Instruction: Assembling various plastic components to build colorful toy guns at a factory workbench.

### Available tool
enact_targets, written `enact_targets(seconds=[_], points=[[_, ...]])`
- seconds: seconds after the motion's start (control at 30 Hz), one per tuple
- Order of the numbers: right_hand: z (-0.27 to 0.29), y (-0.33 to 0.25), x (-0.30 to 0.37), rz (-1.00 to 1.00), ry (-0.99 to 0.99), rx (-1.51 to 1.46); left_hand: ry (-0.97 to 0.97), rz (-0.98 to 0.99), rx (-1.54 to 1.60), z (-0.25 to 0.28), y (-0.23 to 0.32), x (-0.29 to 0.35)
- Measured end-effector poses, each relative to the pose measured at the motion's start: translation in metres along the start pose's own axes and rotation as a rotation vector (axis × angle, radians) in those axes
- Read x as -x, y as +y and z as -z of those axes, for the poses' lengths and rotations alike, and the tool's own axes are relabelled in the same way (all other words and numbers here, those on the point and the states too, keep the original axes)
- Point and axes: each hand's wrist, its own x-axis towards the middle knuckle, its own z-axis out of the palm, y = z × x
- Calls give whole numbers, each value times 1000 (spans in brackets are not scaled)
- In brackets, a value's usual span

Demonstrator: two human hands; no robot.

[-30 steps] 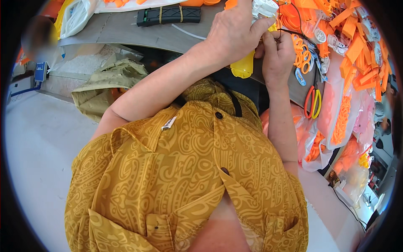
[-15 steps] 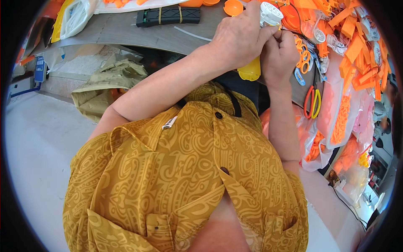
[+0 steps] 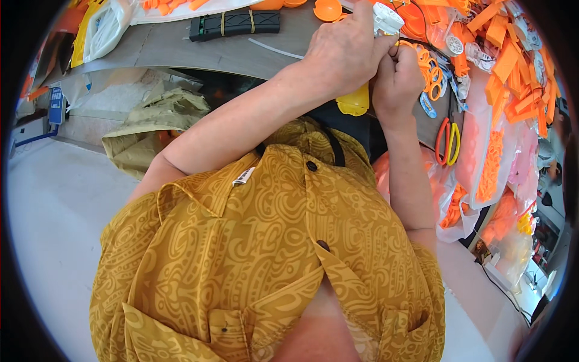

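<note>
At the top of the head view, my left hand is closed around a white round plastic part with a slotted face. Below its palm pokes out a yellow plastic piece; whether it is joined to the white part is hidden. My right hand sits close beside it, fingers pinched together just under the white part. What those fingertips hold is too small to make out. Orange-handled scissors lie right of my right hand, and pliers with red and yellow handles lie nearer to me.
A black ribbed case bound with bands lies on the grey table, near a thin white strip. Orange plastic parts are heaped at right, above a clear bin. A khaki sack stands below the table's edge.
The view has shifted slightly, and the table things sit a little differently in it. Both hands stay together at the white part; the right fingers have turned a little.
</note>
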Motion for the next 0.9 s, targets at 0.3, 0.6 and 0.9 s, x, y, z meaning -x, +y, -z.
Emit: enact_targets(seconds=[0.3, 0.6, 0.9], points=[[16, -8, -6, -337, -207, -377, 168, -280, 127, 28, 2, -14], [41, -12, -21, -590, -221, -737, -176, -144, 463, 50, 7, -20], [43, -18, -31, -729, -317, -918, -458, 7, 437, 70, 13, -30]])
